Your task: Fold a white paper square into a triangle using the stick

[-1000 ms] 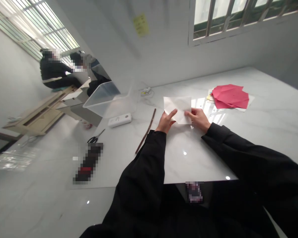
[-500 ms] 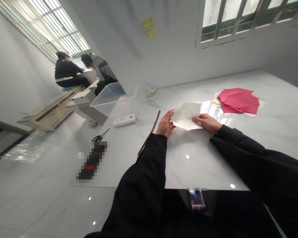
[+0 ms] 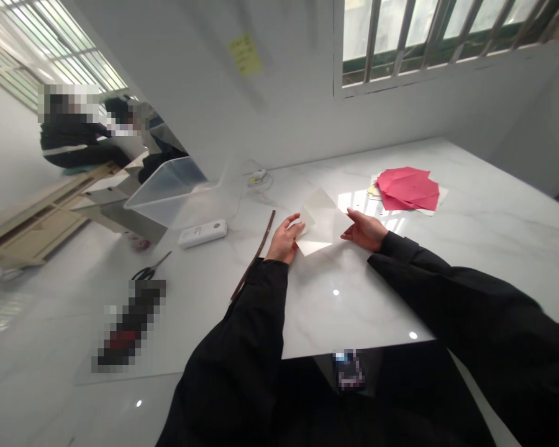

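A sheet of cream paper with folded flaps is held up a little above the white marbled table. My left hand pinches its left side, the thumb lying over a folded flap. At the paper's right corner, my right hand grips the edge between thumb and fingers. Just left of my left forearm lies a thin brown stick. Beyond my right hand rests a pile of crumpled pink-red paper, with paler sheets showing underneath.
On the left stand a clear plastic bin and a white oblong device. Black-handled scissors lie near a blurred dark object. A small white cable sits by the wall. Two people sit in the left background.
The paper has been turned, and a folded flap now shows at its left and lower edges. My right hand has shifted to the right corner. The whole view has swung rightward.
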`<state>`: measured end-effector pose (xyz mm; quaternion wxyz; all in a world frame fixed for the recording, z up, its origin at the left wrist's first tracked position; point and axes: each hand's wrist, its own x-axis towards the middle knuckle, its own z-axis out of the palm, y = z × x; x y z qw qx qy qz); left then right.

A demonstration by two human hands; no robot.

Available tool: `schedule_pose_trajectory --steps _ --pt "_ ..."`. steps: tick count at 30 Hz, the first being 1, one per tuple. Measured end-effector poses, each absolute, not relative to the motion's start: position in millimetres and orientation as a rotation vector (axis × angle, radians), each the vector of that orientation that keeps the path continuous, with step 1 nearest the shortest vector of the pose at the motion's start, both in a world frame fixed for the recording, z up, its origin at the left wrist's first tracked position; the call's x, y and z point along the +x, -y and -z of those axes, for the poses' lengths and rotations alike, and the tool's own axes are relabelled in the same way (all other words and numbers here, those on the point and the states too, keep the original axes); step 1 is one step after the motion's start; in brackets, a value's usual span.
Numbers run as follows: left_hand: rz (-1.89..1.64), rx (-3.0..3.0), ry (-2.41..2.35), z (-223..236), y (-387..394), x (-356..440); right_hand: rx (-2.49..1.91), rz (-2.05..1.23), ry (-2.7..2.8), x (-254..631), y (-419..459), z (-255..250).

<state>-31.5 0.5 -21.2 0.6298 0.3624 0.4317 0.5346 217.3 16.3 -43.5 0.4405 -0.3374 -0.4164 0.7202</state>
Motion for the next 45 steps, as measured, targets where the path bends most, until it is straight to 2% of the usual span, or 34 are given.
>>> schedule_pose_trajectory --steps 5,15,35,45 --pt "-1.261 0.829 -1.045 24 -3 -25 -0.756 -1.878 1.147 219 -10 38" --pt "-1.152 0.963 -0.984 23 4 -12 -0.734 -1.830 1.230 215 -10 34" --pt "-1.185 1.115 -0.935 34 14 -6 -0.813 -1.771 1.222 203 -3 31" --pt "-1.167 1.073 -0.962 30 16 -8 -0.916 -1.599 1.304 201 -5 38"
